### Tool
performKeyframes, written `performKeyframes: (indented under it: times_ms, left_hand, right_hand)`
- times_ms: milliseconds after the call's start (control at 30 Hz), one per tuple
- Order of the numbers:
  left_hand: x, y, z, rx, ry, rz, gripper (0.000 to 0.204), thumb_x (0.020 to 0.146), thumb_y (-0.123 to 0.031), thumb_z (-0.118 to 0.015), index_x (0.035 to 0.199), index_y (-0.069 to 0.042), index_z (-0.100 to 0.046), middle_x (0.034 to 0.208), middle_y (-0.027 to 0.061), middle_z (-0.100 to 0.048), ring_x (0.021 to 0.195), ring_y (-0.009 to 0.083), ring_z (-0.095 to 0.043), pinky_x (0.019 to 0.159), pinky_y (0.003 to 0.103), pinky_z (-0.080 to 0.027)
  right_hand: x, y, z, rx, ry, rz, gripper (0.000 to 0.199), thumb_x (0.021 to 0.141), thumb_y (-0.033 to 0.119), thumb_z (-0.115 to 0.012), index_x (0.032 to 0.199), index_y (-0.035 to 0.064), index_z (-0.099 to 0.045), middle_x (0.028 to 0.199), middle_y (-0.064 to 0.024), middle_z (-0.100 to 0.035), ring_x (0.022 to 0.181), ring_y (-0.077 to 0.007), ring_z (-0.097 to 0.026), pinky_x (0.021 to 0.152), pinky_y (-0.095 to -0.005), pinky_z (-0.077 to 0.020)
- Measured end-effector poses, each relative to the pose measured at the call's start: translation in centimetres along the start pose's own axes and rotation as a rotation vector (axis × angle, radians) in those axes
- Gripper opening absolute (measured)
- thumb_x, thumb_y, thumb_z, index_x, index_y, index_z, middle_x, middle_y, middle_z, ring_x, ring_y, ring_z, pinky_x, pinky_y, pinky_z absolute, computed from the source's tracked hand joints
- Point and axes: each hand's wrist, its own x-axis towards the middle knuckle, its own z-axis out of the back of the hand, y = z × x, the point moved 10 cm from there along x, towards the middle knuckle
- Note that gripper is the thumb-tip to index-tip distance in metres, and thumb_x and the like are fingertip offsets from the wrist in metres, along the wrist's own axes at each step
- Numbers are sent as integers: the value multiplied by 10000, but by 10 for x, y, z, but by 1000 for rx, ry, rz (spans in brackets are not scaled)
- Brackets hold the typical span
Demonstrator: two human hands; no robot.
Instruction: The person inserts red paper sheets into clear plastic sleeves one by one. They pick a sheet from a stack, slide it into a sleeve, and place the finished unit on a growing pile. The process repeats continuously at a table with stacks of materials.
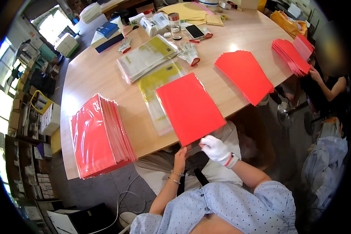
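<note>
While the red sheet [189, 107] lay angled away up the table [101, 74], both hands pinched its near edge, left hand [179, 155] bare, gloved right hand [215, 148] nearer its corner.

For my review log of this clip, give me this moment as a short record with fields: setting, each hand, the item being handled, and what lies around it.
Setting: wooden table, seen from above
Left hand: bare, at the near edge of the red sheet
Right hand: in a white glove, pinching the same sheet's near corner
Under the sheet: clear plastic sleeve with yellow paper
Left of it: tall stack of bagged red sheets
Right of it: loose red sheets
Far side: water bottle, phone
Other person: seated at right, by another red stack
</note>
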Motion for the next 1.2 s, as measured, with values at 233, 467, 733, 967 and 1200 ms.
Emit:
performKeyframes:
  times_ms: [233, 467, 733, 967, 1200]
  left_hand:
    - [-3, 0, -2, -273, -56, -33, 352, 945, -276, -412, 1015, 7, -610, 958, 71, -643, 839, 138, -611, 736, 284, -491]
    - [-20, -25, -4, -67, -69, -18, 438, 950, -283, -333, 977, 43, -624, 985, 148, -661, 917, 223, -652, 697, 277, -508]
    - [-47, -75, 25, 841, -347, -654, 207, 865, -112, -555, 1033, 5, -589, 1034, 134, -555, 926, 267, -531, 838, 379, -427]
    - [-71, -138, -60, 1395, -156, -1158, 196, 722, -116, -721, 890, -55, -641, 1035, 106, -564, 944, 305, -514, 821, 408, -426]
    - [-30, -137, -39, 1235, -88, -866, 158, 803, -161, -680, 768, -31, -597, 706, 113, -600, 619, 273, -585, 540, 347, -467]
  right_hand:
    - [15, 25, -70, -443, 43, 95, 85, 705, 111, -617, 750, 73, -555, 804, -93, -530, 743, -282, -571, 632, -374, -489]
    - [-63, -98, 241, -370, -913, -176, 71, 786, 135, -580, 821, 75, -591, 818, -85, -547, 737, -226, -540, 673, -343, -454]
    - [-163, -270, 116, -705, 395, -718, 288, 797, 256, -552, 1011, 70, -604, 1043, -165, -609, 959, -358, -573, 848, -426, -451]
    - [-21, -70, 103, -259, -175, 168, 307, 672, 34, -673, 969, 71, -607, 953, -89, -581, 779, -253, -600, 669, -343, -487]
    - [16, -90, 96, -324, 61, -63, 128, 783, 198, -576, 750, 74, -583, 768, -112, -601, 745, -304, -594, 617, -400, -466]
